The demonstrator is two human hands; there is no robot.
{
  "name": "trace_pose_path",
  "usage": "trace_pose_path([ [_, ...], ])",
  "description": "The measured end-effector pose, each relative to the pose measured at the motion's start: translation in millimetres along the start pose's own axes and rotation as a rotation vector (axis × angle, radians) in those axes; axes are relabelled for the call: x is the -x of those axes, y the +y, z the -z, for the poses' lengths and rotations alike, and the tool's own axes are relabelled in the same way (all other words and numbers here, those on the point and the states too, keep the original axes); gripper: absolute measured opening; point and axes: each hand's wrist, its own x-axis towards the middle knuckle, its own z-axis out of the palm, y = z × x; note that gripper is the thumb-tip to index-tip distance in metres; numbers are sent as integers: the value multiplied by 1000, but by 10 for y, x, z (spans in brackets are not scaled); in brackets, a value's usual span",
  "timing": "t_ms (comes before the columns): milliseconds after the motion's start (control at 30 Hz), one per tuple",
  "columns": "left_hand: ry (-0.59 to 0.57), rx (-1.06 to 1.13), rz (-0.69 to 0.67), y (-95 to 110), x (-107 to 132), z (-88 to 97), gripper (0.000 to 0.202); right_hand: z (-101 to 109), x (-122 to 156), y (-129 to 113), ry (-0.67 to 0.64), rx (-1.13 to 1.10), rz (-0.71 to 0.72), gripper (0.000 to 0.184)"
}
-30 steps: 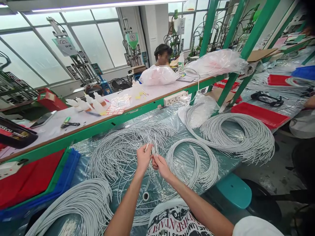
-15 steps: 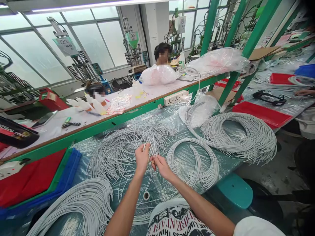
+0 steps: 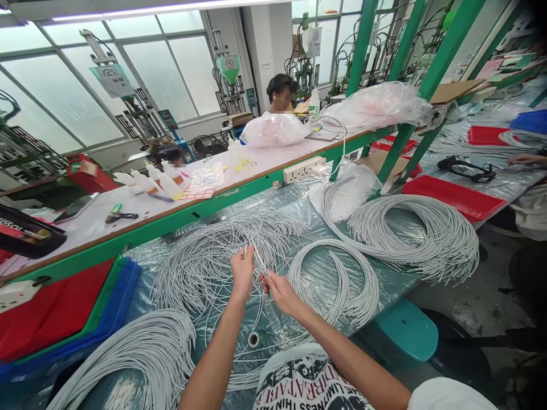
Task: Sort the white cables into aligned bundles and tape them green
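My left hand (image 3: 241,271) is closed around the ends of a few thin white cables (image 3: 257,257) lifted above the loose pile of white cables (image 3: 200,256) on the plastic-covered bench. My right hand (image 3: 277,289) sits just to its right, fingers pinched on the same cable ends. A coiled bundle of cables (image 3: 337,279) lies right of my hands, and a larger coil (image 3: 431,239) lies farther right. Another bundle (image 3: 141,353) fans out at the near left. A small roll of tape (image 3: 253,340) rests on the bench below my hands.
A raised green-edged shelf (image 3: 179,213) carries white bottles (image 3: 149,181), scissors (image 3: 122,217), a power strip (image 3: 302,169) and plastic bags. Red and blue trays (image 3: 60,310) lie at left, a red tray (image 3: 453,199) at right. A person sits behind the shelf; another person's hand (image 3: 523,160) shows far right.
Both hands have shifted slightly left and away from me, and the cable ends in my left hand have tilted from upright to slanting toward my right hand.
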Motion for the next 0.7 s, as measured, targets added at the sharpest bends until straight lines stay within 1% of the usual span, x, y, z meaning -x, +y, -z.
trace_pose_path([
  [100,6,45,26,7,-6,-4,57,0,0,22,-21,41,7,36],
  [167,7,64,30,4,-12,1,59,1,1,34,-36,44,10,37],
  [400,-1,129,10,-42,-37,-15,52,-18,5,31,-34,64,11,34],
  [533,-19,101,20,-82,-9,-57,47,-48,26,69,-29,68,4,35],
  [700,-1,47,8,-150,3,-72,46,-76,59,112,-9,55,0,34],
])
